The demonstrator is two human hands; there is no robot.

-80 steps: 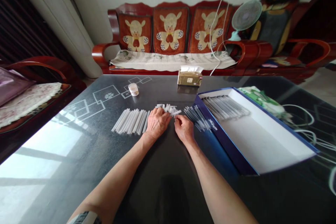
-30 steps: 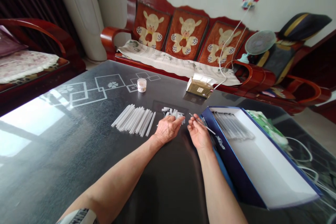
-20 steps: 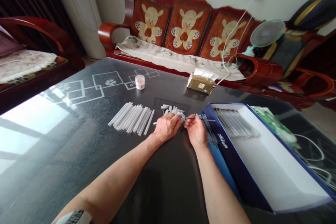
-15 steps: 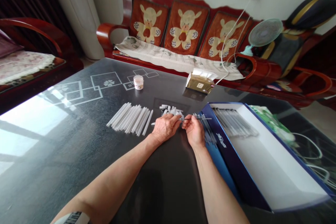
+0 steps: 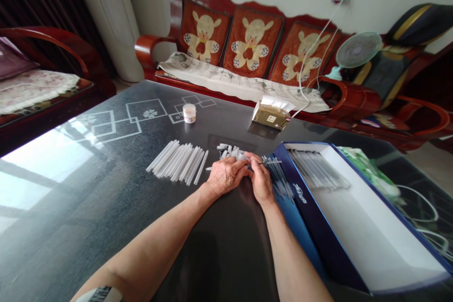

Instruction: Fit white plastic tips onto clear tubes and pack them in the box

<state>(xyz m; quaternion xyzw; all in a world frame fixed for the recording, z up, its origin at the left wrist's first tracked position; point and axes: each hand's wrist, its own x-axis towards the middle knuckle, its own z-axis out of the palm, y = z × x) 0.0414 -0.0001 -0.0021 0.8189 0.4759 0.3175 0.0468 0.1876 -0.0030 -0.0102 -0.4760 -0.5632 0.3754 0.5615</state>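
Note:
My left hand (image 5: 223, 177) rests on the dark table (image 5: 106, 198), fingers closed on a white tube whose end sticks out to its left. My right hand (image 5: 261, 180) touches the left one and pinches a thin grey refill (image 5: 272, 162) that points right, its other end at the tube. A row of white tubes (image 5: 179, 161) lies left of my hands. Small white caps (image 5: 230, 151) lie just beyond them. Loose refills (image 5: 281, 181) lie to the right, against the blue box (image 5: 311, 207).
The open blue box has a white inside and holds more refills (image 5: 316, 170) at its far end. A small white jar (image 5: 189, 113) and a tissue box (image 5: 271, 114) stand farther back. A red wooden sofa (image 5: 247, 56), a small fan (image 5: 357, 49) and cables lie beyond.
My right hand lifted a refill from the loose pile and brought it left to my left hand; the two hands now touch. The camera view shifted slightly.

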